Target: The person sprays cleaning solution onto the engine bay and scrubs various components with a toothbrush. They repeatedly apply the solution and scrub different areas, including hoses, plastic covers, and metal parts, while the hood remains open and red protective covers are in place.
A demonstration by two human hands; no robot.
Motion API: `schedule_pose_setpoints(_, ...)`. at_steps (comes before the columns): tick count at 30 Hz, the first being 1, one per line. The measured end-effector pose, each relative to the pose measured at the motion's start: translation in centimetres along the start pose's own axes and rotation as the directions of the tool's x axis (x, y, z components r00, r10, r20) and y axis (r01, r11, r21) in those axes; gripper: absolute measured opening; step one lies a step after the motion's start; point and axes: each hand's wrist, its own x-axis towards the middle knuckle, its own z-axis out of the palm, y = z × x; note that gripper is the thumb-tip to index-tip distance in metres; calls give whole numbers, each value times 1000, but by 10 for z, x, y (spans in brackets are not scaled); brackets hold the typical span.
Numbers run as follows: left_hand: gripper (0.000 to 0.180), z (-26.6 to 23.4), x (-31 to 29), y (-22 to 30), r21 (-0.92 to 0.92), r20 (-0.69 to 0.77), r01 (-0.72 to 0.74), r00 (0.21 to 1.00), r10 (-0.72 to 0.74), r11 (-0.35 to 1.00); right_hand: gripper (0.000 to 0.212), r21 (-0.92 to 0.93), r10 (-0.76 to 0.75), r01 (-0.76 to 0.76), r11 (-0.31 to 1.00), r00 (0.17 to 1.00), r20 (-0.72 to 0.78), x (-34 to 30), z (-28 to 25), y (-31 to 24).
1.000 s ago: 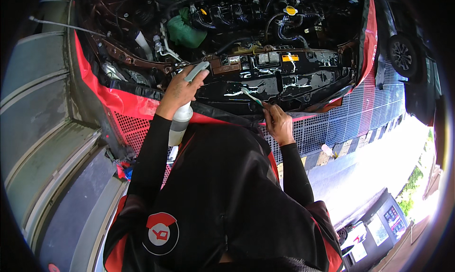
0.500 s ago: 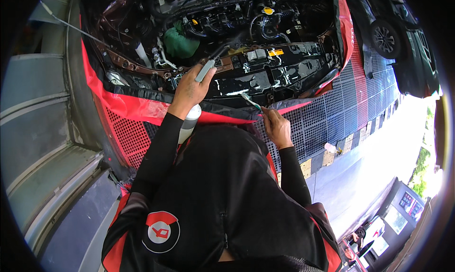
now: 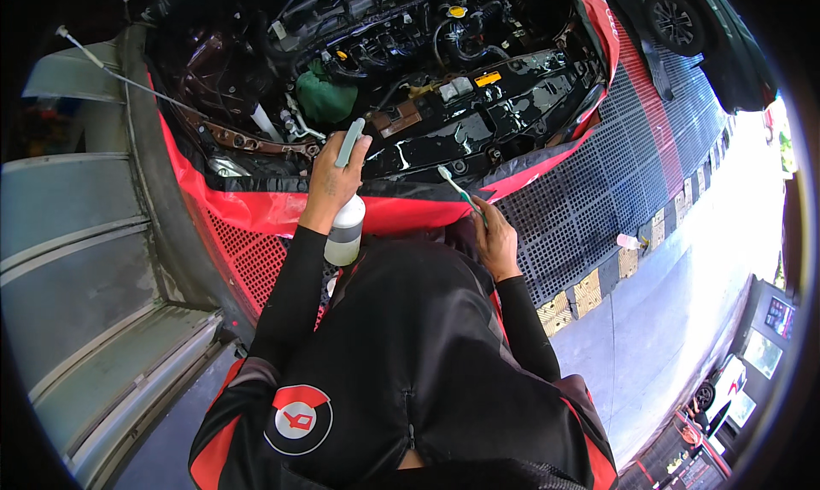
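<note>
Grid-patterned floor mats [image 3: 555,221] are spreading out to the right of my right hand [image 3: 497,240], while an exposed car engine [image 3: 384,41] is sitting ahead of both hands. Nearer, a red cover [image 3: 401,210] is lying between my hands, and a shiny black panel [image 3: 512,124] is stretching beyond it. My left hand [image 3: 336,172] is gripping a spray bottle [image 3: 344,234] by its neck, the body hanging below my palm. I am judging it fairly light, smooth and perhaps slippery when wet, the neck giving the surest hold. My right hand is pinching a toothbrush [image 3: 465,197] by its handle, the bristles pointing ahead and leftward; whether they are touching anything, I cannot tell. It is probably feeling light and stiff, suiting a fingertip grip.
</note>
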Motion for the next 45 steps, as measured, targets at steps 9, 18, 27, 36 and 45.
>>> schedule_pose_setpoints(9, 48, 10, -9, 15, 124, 57, -16, 998, 9, 992, 32, 140, -169, 160, 977, 984, 61, 2, 18, -5)
schedule_pose_setpoints(18, 46, 27, 2, 55, 95, 31, 117, 992, -120, 989, 32, 223, -67, 46, 974, 994, 86, 42, -9, 22)
schedule_pose_setpoints(27, 48, -14, 27, 57, 29, -103, 134, 986, -130, 991, 34, 354, 276, -310, 882, 950, 146, 20, 1, 42)
schedule_pose_setpoints(36, 40, -132, 122, 38, -346, -230, -187, 967, 110, 920, 36, 598, 366, -333, 729, 928, 70, 13, 84, -10)
schedule_pose_setpoints(45, 54, -210, 239, -54, -222, -168, -113, 983, 76, 969, 27, 845, 590, -413, 339, 793, 151, 22, 192, -126)
